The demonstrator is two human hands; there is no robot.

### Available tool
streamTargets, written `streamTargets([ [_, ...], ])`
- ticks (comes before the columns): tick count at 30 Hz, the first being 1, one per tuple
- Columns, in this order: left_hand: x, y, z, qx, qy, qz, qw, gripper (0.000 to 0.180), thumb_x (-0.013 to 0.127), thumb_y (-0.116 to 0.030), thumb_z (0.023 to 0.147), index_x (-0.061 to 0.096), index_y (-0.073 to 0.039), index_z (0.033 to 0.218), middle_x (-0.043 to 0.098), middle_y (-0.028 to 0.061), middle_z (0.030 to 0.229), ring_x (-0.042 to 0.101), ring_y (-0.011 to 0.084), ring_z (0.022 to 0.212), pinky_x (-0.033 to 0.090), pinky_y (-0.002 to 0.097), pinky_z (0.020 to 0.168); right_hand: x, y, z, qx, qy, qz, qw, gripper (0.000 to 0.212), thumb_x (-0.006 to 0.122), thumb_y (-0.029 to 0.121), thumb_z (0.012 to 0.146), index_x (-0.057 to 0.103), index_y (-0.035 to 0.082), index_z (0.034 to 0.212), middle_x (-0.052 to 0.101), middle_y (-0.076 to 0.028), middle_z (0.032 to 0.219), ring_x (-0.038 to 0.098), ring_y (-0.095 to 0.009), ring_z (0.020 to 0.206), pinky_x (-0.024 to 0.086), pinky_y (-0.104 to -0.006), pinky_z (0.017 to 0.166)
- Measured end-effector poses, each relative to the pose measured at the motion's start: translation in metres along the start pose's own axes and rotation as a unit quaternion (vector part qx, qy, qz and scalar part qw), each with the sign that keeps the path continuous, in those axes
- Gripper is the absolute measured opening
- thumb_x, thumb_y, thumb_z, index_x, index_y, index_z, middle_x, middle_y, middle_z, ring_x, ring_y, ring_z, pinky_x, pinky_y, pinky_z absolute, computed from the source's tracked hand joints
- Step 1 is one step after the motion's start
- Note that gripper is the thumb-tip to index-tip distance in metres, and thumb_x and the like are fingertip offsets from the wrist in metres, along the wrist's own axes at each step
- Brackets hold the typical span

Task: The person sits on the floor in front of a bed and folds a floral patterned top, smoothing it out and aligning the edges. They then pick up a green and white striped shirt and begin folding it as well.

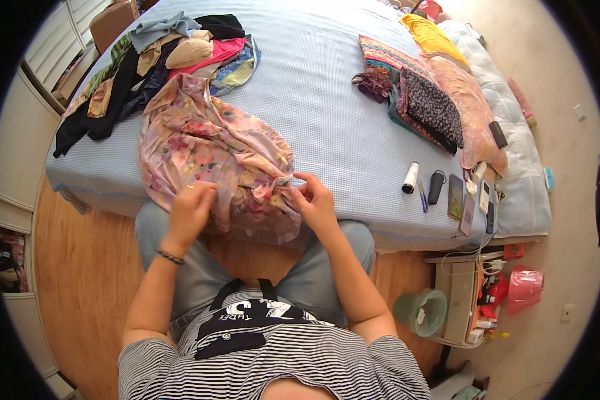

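A pink, thin floral cloth (200,137) lies crumpled over the near edge of the bed and hangs down between my knees. Whether it is a scarf or a garment cannot be made out. My right hand (315,203) pinches its right edge between thumb and fingers. At its lower left part, my left hand (192,212) has its fingers curled together on the fabric, slightly blurred. A dark bead bracelet (171,257) circles my left wrist. Just beyond the cloth is a heap of mixed clothes (180,50), with black, tan, red and blue pieces.
Folded patterned cloths (430,103) are stacked on the right of the light blue checked bed cover (320,87). Nearer lie a white cylinder (411,178), a dark case (437,187), a pen (423,197) and several phones. A green basket (407,313) and small drawer unit (459,300) stand right, below the bed.
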State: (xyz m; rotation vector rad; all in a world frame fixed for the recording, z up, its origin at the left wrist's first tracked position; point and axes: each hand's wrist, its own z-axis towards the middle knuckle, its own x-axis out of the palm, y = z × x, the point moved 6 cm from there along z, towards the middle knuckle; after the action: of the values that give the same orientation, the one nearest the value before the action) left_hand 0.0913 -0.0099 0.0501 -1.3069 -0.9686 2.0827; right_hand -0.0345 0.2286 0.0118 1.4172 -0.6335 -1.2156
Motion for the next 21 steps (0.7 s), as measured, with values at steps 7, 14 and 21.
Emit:
streamTargets([
  [7, -0.061, 0.054, -0.015, 0.034, -0.018, 0.258, 0.965, 0.043, 0.072, -0.018, 0.072, 0.059, -0.005, 0.111, 0.045, 0.0151, 0.131, 0.04, 0.0335, 0.121, 0.034, 0.0427, 0.099, 0.041, 0.007, 0.022, -0.045, 0.034, -0.077, 0.995, 0.018, 0.066, 0.012, 0.083, 0.063, 0.001, 0.097, 0.06, -0.002, 0.066, 0.055, -0.008, 0.063, 0.043, -0.0244, 0.056],
  [14, -0.07, 0.038, -0.06, 0.038, 0.001, 0.28, 0.959, 0.047, 0.076, -0.019, 0.066, 0.06, -0.008, 0.109, 0.039, 0.0143, 0.138, 0.032, 0.0363, 0.129, 0.025, 0.0485, 0.106, -0.103, 0.008, 0.082, -0.032, -0.224, 0.051, 0.973, 0.025, 0.066, 0.009, 0.081, 0.057, -0.001, 0.103, 0.064, -0.009, 0.094, 0.06, -0.017, 0.083, 0.052, -0.0296, 0.071],
  [21, -0.045, 0.048, -0.059, 0.055, 0.04, 0.325, 0.943, 0.022, 0.071, -0.016, 0.07, 0.063, -0.005, 0.088, 0.054, 0.0113, 0.12, 0.043, 0.0314, 0.119, 0.029, 0.0455, 0.102, 0.037, -0.062, -0.077, 0.148, 0.063, -0.34, 0.926, 0.058, 0.07, 0.042, 0.073, 0.058, -0.005, 0.105, 0.065, -0.025, 0.094, 0.065, -0.029, 0.087, 0.05, -0.0371, 0.074],
])
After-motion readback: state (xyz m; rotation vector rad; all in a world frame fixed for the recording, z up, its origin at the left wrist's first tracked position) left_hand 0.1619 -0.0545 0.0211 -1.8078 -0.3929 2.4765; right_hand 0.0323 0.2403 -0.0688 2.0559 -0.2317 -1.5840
